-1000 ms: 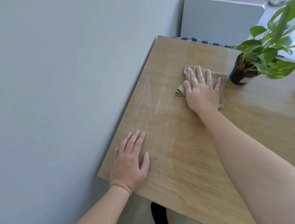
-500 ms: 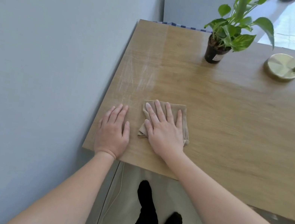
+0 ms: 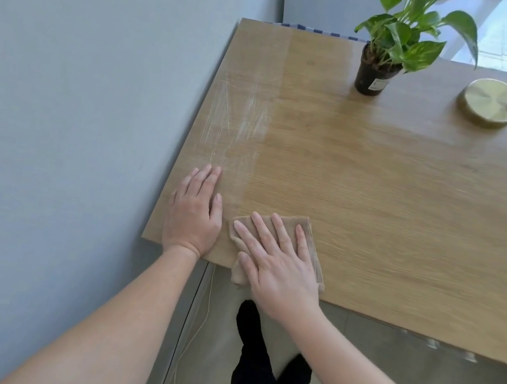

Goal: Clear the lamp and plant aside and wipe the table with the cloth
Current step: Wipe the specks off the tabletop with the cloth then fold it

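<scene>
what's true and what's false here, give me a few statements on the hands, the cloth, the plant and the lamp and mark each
1. The right hand presses flat on the beige folded cloth. True.
2. The left hand grips the cloth. False: it lies flat on the bare wooden table, beside the cloth.
3. The green leafy plant in a black pot stands upright at the table's far side. True.
4. The round brass lamp base is tipped on its side. False: it sits flat on the table, right of the plant.
5. The cloth lies next to the plant. False: it is at the near edge, one corner hanging over.
</scene>
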